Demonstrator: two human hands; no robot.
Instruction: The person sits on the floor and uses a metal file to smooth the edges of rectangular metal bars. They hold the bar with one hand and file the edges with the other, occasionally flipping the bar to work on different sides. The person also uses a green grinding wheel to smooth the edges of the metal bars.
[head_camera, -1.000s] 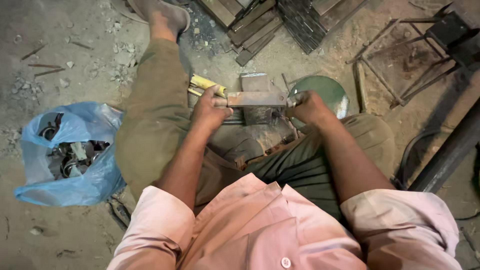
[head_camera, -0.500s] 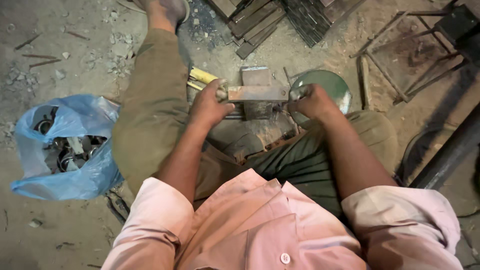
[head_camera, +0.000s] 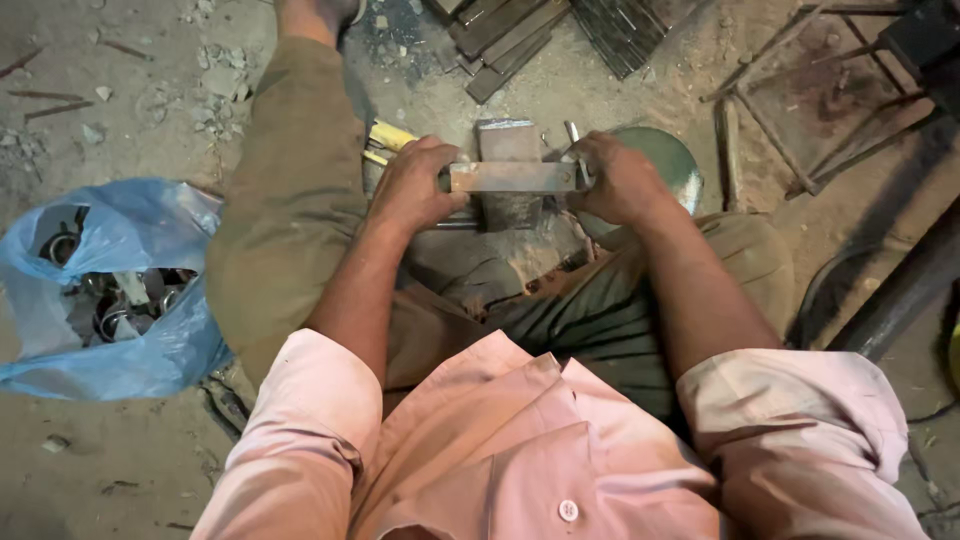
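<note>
On dirt floor (head_camera: 120, 470), one blue plastic bag (head_camera: 150, 350) holds metal rings (head_camera: 110, 310); left hand (head_camera: 420, 185) and right hand (head_camera: 615, 180) each clench one flat rusty metal bar (head_camera: 512, 177).

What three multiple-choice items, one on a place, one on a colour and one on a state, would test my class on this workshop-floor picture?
1. Where does the plastic bag of metal parts lie?
A. on the person's left side
B. on the person's right side
C. on the lap

2. What colour is that bag?
A. red
B. blue
C. black

3. How is the flat metal bar held?
A. by one hand only
B. lying loose on the ground
C. gripped at both ends, one hand at each

Answers: 1 A, it lies on the ground beside the left leg. 2 B, the plastic is plainly blue. 3 C, the left hand closes on one end and the right hand on the other.
</note>
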